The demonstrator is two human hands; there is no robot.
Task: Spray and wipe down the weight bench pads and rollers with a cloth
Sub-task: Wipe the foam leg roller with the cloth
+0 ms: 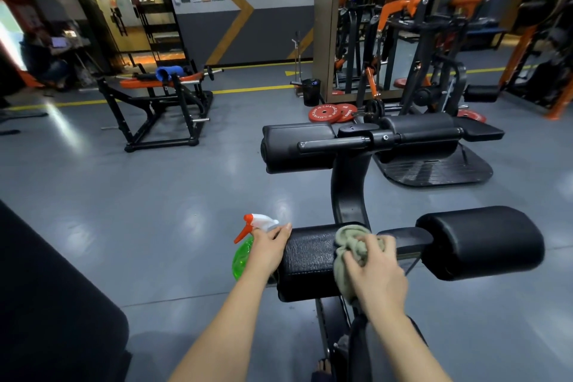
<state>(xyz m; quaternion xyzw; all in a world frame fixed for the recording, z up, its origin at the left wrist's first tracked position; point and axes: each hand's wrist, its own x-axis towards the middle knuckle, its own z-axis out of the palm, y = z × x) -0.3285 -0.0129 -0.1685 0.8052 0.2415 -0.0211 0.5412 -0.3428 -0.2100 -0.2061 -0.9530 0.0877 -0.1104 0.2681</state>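
Left hand (266, 250) curled round the bottle (243, 257) neck, green body hanging below, just beside the roller (305, 260) end. Right hand (378, 276), fingers bent, grips the bunched cloth (350, 245) against that roller's inner end — cloth draped over top and front. Far rollers (297, 146) untouched.

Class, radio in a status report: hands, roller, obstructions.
Left hand holds green plastic spray bottle, white-orange trigger head. Right hand grips bunched grey-green cloth on near-left black padded roller. No obstruction seen.
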